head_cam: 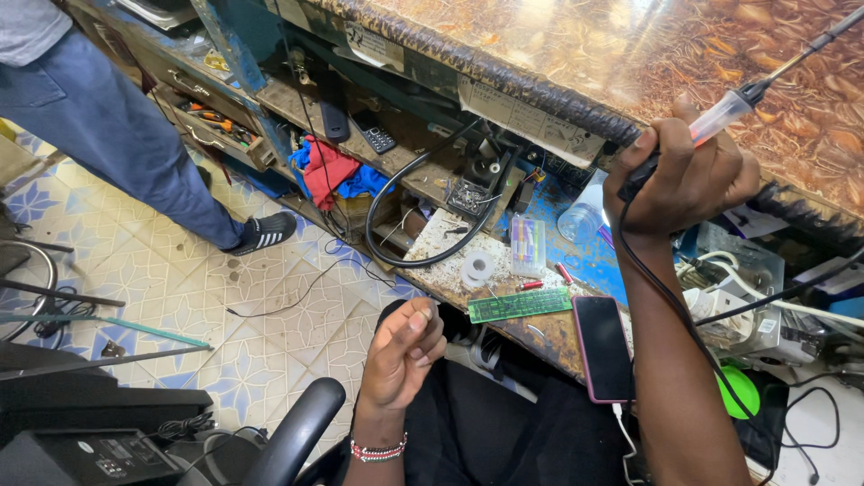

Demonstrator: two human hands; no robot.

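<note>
Two hands up, soldering iron raised above bench.
Right hand clenches iron; left hand pinches something unseen. Trailing cord may snag phone; hot tip risks burns.

We see the soldering iron with its clear, orange-tinted handle and thin dark metal tip raised at a slant toward the far right, over the patterned counter, its black cord looping down toward us past the green circuit board lying flat on the bench.
</note>
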